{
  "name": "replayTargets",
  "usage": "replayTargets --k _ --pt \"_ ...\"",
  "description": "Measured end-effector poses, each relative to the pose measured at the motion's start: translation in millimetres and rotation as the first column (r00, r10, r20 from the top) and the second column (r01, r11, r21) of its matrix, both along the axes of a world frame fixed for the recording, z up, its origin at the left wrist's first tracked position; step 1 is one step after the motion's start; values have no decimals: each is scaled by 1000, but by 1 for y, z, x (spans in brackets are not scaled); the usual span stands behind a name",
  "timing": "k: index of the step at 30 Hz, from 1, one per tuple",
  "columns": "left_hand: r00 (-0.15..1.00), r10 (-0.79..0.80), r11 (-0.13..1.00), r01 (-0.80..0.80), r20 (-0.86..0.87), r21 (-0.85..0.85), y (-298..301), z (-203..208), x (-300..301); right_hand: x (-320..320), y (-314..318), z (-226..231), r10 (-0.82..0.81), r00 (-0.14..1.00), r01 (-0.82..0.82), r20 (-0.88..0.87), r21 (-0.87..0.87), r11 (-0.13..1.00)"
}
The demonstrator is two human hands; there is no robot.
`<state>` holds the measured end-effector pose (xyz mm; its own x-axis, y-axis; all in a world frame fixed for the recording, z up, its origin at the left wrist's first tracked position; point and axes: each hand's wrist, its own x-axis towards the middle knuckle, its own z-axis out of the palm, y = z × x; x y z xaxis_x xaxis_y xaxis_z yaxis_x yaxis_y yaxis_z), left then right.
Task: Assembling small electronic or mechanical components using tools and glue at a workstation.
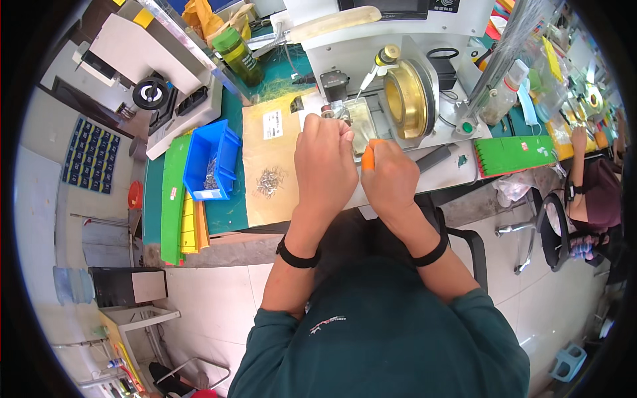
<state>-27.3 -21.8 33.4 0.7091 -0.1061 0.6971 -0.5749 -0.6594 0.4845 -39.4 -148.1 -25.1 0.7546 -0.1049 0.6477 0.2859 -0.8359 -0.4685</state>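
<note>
My left hand (325, 166) is closed, its fingertips pinched close to a small metal fixture (328, 111) on the machine; whatever they hold is hidden. Beside it, my right hand (391, 178) is wrapped round an orange-handled tool (368, 158), whose tip I cannot make out. Both hands are over the front of a white bench machine (318, 58) with a large brass-coloured ring (393, 101). Left of my hands, a pile of small metal pieces (268, 182) lies on brown paper (265, 208). More such pieces lie in a blue bin (229, 154).
Green folders (174, 199) lie at the bench's left edge, a similar green one (514, 154) on the right. A green-lidded jar (237, 56) and a white device with a black dial (151, 93) stand behind the bin. A co-worker (600, 192) sits at the far right.
</note>
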Motion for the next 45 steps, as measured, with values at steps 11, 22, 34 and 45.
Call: replayTargets --k 11,22,34,45 --pt "1000 -9 1000 9 -7 -26 0 -2 1 10 3 6 21 998 -24 61 49 999" --pt "999 -17 997 14 -31 -74 -1 -8 1 -6 -11 17 47 998 -46 -40 17 999" --pt "997 49 997 -45 56 -68 -17 -19 0 -37 -12 56 143 947 -211 289 220 952" --pt "996 62 998 -61 70 -13 -14 -12 -3 -36 -11 53 138 952 -184 273 150 972"
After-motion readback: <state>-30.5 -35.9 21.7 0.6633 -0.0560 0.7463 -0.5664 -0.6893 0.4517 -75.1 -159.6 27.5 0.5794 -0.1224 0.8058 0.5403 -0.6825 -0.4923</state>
